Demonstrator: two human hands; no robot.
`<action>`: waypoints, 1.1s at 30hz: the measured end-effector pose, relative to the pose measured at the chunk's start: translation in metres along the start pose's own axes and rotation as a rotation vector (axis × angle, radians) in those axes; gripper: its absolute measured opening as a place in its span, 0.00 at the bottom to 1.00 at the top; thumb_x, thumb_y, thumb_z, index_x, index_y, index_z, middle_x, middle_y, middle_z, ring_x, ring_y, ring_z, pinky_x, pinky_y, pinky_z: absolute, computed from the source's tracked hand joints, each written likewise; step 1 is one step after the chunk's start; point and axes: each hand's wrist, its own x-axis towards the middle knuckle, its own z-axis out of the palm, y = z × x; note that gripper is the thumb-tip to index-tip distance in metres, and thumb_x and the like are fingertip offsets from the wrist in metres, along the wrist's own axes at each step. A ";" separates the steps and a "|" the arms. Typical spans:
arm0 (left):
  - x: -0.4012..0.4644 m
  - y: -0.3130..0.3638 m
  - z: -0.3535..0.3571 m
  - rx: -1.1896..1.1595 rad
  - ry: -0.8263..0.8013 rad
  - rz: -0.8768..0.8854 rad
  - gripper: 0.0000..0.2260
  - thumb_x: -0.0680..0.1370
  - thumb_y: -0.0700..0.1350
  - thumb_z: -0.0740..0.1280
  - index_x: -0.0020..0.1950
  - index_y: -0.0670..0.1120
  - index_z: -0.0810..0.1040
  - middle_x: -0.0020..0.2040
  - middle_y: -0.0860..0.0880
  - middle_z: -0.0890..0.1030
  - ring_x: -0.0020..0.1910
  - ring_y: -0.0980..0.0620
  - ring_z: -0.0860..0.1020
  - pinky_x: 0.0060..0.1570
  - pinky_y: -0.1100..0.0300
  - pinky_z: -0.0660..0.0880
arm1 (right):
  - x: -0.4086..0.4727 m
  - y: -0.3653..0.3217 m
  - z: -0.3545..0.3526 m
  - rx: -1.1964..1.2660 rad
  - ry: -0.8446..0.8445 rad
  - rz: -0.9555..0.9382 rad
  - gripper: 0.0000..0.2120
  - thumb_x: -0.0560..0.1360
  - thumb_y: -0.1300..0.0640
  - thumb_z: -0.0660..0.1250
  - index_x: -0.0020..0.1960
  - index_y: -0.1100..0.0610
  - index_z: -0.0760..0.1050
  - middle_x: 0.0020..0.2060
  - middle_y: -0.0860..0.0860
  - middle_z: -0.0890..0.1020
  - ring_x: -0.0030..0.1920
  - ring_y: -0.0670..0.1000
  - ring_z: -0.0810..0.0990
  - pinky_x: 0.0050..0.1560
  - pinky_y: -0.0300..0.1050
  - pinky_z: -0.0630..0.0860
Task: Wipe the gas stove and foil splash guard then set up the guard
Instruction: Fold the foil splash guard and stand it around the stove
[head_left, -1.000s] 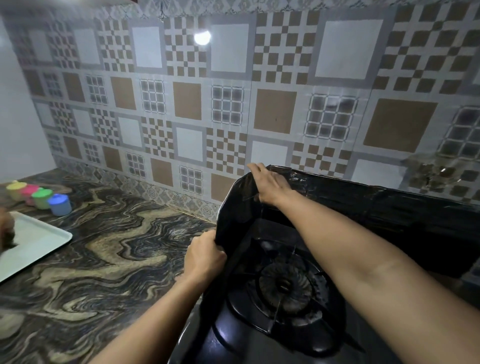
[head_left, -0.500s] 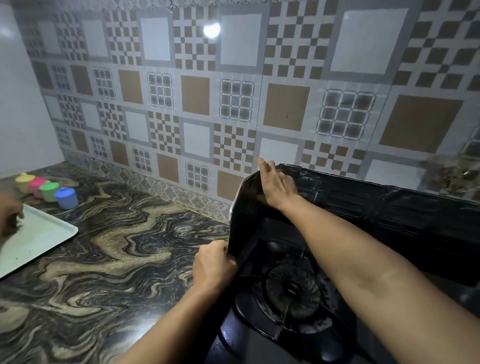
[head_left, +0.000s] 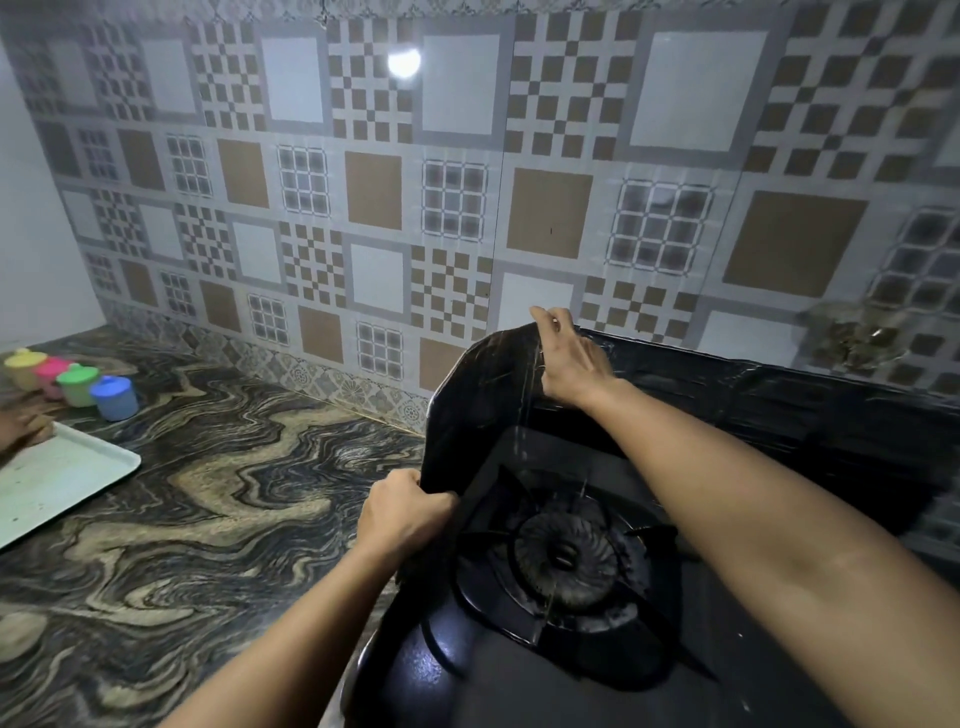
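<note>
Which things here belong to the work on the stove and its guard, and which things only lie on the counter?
Part of the job:
- splash guard, gripped by the left hand and the right hand
- gas stove with its burner

Just lying about:
- four small coloured jars
- white tray
- marbled counter

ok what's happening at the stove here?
A person is setting up the dark splash guard around the gas stove. The left hand grips the side panel's lower front edge, and the right hand holds its top at the fold by the tiled wall. The panel stands upright left of the burner. No cloth is visible.
</note>
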 end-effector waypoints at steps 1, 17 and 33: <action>-0.002 -0.002 -0.002 -0.003 0.001 -0.001 0.12 0.63 0.54 0.65 0.36 0.46 0.79 0.35 0.45 0.80 0.43 0.42 0.80 0.38 0.58 0.68 | -0.006 0.003 -0.004 0.007 -0.003 0.019 0.40 0.68 0.69 0.68 0.75 0.54 0.53 0.70 0.56 0.61 0.41 0.60 0.77 0.36 0.49 0.71; -0.018 0.001 -0.020 -0.080 -0.014 0.030 0.13 0.61 0.46 0.65 0.41 0.43 0.83 0.36 0.45 0.83 0.43 0.46 0.81 0.43 0.55 0.76 | -0.066 -0.005 -0.024 0.141 -0.092 0.053 0.34 0.70 0.56 0.69 0.72 0.50 0.59 0.68 0.52 0.66 0.56 0.61 0.78 0.54 0.57 0.77; -0.034 -0.003 -0.004 -0.088 0.021 0.070 0.05 0.73 0.45 0.72 0.38 0.47 0.83 0.35 0.46 0.82 0.43 0.48 0.81 0.41 0.63 0.69 | -0.107 -0.035 -0.021 0.441 -0.179 0.152 0.17 0.76 0.52 0.66 0.64 0.53 0.73 0.54 0.51 0.81 0.55 0.55 0.78 0.58 0.51 0.75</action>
